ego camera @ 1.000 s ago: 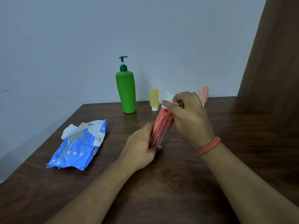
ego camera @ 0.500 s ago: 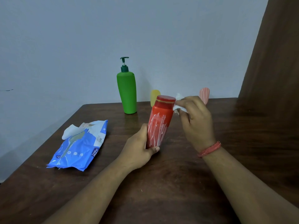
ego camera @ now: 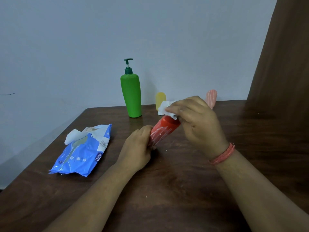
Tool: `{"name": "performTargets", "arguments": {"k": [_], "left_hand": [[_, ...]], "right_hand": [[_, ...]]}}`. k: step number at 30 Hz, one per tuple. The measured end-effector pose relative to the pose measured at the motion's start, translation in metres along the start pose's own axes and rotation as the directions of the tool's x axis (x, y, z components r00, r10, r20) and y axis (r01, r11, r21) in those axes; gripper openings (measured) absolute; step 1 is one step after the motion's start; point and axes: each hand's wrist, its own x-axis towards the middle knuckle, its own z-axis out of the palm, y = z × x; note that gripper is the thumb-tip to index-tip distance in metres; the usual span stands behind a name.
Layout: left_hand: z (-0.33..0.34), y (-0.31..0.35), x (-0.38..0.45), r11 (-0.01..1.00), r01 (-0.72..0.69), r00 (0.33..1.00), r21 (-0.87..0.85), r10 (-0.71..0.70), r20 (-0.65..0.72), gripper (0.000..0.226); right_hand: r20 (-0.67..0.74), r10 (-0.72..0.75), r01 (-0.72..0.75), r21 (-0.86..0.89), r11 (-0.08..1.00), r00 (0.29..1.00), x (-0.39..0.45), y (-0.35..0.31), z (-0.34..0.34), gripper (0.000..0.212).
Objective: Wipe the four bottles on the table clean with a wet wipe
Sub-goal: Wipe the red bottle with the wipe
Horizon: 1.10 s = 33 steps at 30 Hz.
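A: Four bottles in view; which one is in hand?

B: red plastic bottle with white streak pattern (ego camera: pixel 163 133), centre of frame, tilted with its top toward upper right; left hand (ego camera: pixel 138 148) curls round its lower end; right hand (ego camera: pixel 195 119) pinches the white wet wipe (ego camera: pixel 167 108) against its cap.

A: Handling?

B: looks light and rigid, likely slick once damp; judge the base grip as right, so the wipe can run along the body; cap end is hidden under the wipe.

A: Others?

B: tall green plastic pump bottle (ego camera: pixel 131 96), small yellow bottle (ego camera: pixel 160 99) and pale pink bottle (ego camera: pixel 212 97) stand upright at the far edge of the dark wooden table (ego camera: pixel 184 190); blue wet-wipe pack (ego camera: pixel 83 153) lies centre left.
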Motion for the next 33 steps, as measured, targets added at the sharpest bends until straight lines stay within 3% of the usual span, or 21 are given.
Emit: {"name": "performTargets", "arguments": {"k": [3,9,13,18,23,29,33], "left_hand": [[0.001,0.001,0.000,0.999,-0.037,0.999,0.028,0.038,-0.020,0.056],[0.000,0.003,0.001,1.000,0.004,1.000,0.018,-0.004,-0.003,0.056],[0.000,0.000,0.002,0.999,0.051,0.999,0.000,-0.051,0.019,0.059],[-0.001,-0.002,0.001,0.997,0.063,0.998,-0.037,-0.062,0.013,0.057],[0.001,-0.002,0.002,0.998,0.067,0.998,-0.019,-0.066,0.014,0.057],[0.000,-0.002,0.000,0.999,0.043,0.999,-0.013,-0.043,0.005,0.055],[0.001,-0.001,0.002,0.999,0.035,0.999,0.010,-0.035,0.008,0.054]], "right_hand": [[0.021,0.003,-0.003,-0.032,0.999,1.000,-0.002,0.003,-0.001,0.026],[-0.011,0.198,-0.197,0.055,0.979,0.980,-0.010,0.019,-0.002,0.029],[-0.023,0.188,-0.188,0.013,0.982,0.982,-0.011,0.024,-0.002,0.030],[0.057,0.008,-0.006,-0.038,0.999,0.998,-0.007,0.005,-0.002,0.034],[-0.011,0.178,-0.178,-0.082,0.981,0.984,-0.009,0.016,-0.002,0.034],[0.042,0.036,-0.034,-0.042,0.999,0.998,-0.003,-0.004,-0.001,0.038],[0.006,0.171,-0.169,-0.118,0.978,0.985,-0.006,0.006,0.001,0.039]]}}
